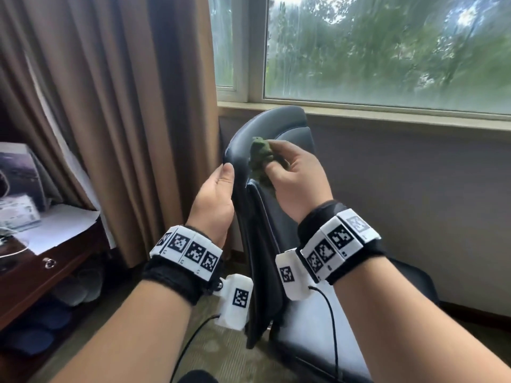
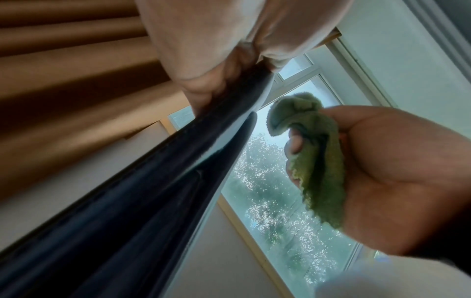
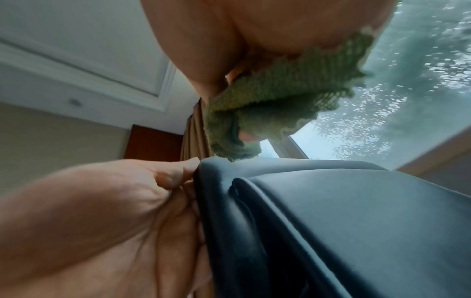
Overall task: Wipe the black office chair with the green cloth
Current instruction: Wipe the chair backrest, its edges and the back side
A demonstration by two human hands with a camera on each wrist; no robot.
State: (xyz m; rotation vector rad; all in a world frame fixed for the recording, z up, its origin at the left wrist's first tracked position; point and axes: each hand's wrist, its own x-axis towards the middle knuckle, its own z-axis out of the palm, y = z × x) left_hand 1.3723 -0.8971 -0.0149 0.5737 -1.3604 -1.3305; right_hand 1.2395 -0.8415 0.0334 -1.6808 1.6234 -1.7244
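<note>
At centre frame my right hand (image 1: 297,178) bunches the green cloth (image 1: 260,158) against the black chair (image 1: 279,134) top edge; my left hand (image 1: 214,200) clasps that edge beside it.

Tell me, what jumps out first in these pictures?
A bunched green cloth catches the eye first, held in the right hand against the top of a black chair back in the middle of the head view. The left hand has a grip on the chair's left edge. Behind them, a wide window shows blurred green trees, with brown curtains hanging to its left.
</note>
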